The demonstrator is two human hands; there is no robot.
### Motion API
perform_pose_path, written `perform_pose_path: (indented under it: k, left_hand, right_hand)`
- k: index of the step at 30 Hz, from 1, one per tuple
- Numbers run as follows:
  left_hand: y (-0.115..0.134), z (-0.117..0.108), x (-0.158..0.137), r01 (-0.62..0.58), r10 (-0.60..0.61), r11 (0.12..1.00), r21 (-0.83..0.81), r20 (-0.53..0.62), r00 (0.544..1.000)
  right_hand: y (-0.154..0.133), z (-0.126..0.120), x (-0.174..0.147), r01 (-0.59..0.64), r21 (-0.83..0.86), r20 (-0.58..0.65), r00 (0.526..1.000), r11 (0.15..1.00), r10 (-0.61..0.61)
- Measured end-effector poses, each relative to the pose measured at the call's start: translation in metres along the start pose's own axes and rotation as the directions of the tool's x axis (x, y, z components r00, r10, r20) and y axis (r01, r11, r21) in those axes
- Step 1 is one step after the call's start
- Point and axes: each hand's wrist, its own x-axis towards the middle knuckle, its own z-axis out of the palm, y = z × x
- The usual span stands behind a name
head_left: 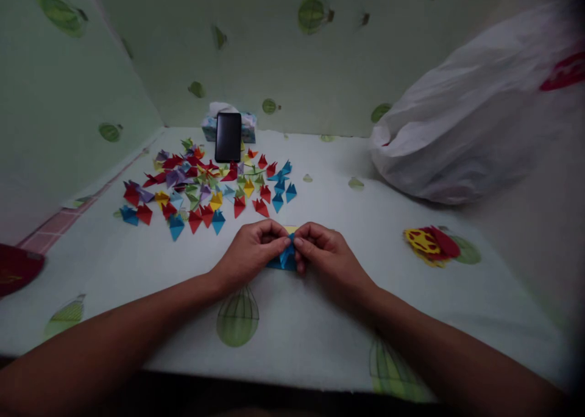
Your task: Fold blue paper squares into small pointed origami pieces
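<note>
1. Left hand point(251, 246): thumb and forefinger pinch the folded blue paper point(287, 259) from the left.
2. Right hand point(329, 251): fingertips grip the same paper from the right, close beside the left.
3. Paper position: between both hands, at the middle of the desk point(311, 325).
4. Multicoloured folded pieces point(206, 214): scattered at left rear.
5. Phone point(228, 138): propped against the tissue box point(249, 128).
6. Red and yellow cutouts point(423, 241): at right, before the white plastic bag point(457, 124).

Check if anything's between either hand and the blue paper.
Nothing visible. The left hand and right hand both pinch the blue paper directly. The folded pieces lie farther back to the left and the white bag back to the right, both apart from the hands.
</note>
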Motion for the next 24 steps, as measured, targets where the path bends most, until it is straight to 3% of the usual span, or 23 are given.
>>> perform_pose_path:
  k: [24]
  left_hand:
    - [-0.0038, -0.0023, 0.0003, 0.047, -0.046, 0.999, -0.015, 0.081, 0.996]
  right_hand:
    - [-0.0050, 0.0008, -0.0029, 0.003, -0.074, -0.027, 1.000, 0.997, -0.006]
